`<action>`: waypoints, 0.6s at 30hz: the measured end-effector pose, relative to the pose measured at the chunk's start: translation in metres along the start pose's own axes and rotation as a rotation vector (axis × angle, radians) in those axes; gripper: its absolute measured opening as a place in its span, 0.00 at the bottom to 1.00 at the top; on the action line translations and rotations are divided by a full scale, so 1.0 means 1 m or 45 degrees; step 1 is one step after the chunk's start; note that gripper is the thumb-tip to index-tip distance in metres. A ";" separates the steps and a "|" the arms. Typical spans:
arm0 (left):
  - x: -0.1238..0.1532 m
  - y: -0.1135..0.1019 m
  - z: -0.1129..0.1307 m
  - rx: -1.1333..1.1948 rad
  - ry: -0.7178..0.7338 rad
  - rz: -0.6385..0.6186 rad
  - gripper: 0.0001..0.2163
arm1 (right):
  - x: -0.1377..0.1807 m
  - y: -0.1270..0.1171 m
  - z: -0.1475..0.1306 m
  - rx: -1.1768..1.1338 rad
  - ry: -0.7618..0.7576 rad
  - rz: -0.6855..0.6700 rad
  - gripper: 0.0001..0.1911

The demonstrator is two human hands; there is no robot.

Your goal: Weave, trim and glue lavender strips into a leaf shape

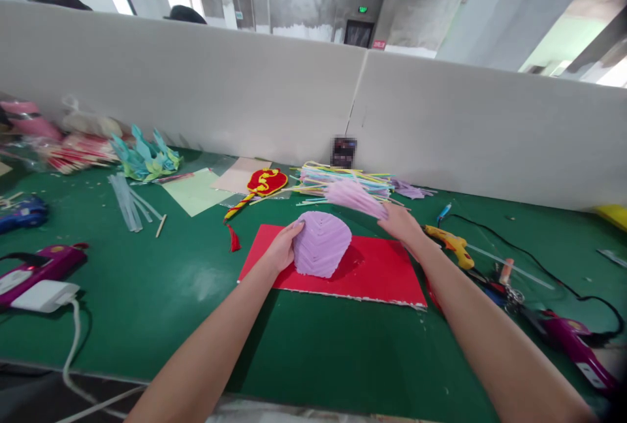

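Note:
A purple leaf-shaped piece (pixel 322 243) made of ribbed strips rests on a red sheet (pixel 382 269) on the green table. My left hand (pixel 281 248) grips its left edge, fingers curled round it. My right hand (pixel 402 222) reaches out past the red sheet and is closed on a bundle of pale purple strips (pixel 353 196), lifted just in front of a pile of coloured strips (pixel 337 178).
A yellow glue gun (pixel 450 242) with a black cord lies right of the red sheet; a purple glue gun (pixel 571 338) is further right. A red and yellow ornament (pixel 262 185), clear glue sticks (pixel 128 201), teal shapes (pixel 144 156), a purple device (pixel 39 266) and white adapter (pixel 44 296) are left. A white partition (pixel 245 90) bounds the back.

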State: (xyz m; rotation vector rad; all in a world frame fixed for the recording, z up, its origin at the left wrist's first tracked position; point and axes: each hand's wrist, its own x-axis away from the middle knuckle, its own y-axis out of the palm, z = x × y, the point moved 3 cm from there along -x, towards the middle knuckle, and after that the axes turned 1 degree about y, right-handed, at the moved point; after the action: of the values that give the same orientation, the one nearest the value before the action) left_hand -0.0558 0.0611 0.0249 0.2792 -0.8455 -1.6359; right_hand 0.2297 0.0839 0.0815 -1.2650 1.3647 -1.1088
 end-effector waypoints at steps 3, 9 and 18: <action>0.000 -0.002 -0.001 0.017 -0.022 0.017 0.07 | -0.011 -0.026 0.005 -0.102 -0.049 0.177 0.23; 0.001 -0.002 -0.003 0.015 -0.046 -0.022 0.07 | -0.019 -0.027 -0.029 -0.395 -0.388 -0.006 0.21; 0.003 0.004 -0.002 -0.053 -0.083 -0.081 0.08 | -0.044 0.037 -0.065 -0.039 -0.425 -0.254 0.27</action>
State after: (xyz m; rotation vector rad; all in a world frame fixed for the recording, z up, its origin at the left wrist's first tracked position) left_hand -0.0523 0.0576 0.0265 0.2266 -0.8583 -1.7277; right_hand 0.1614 0.1315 0.0569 -1.5562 1.0258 -0.9584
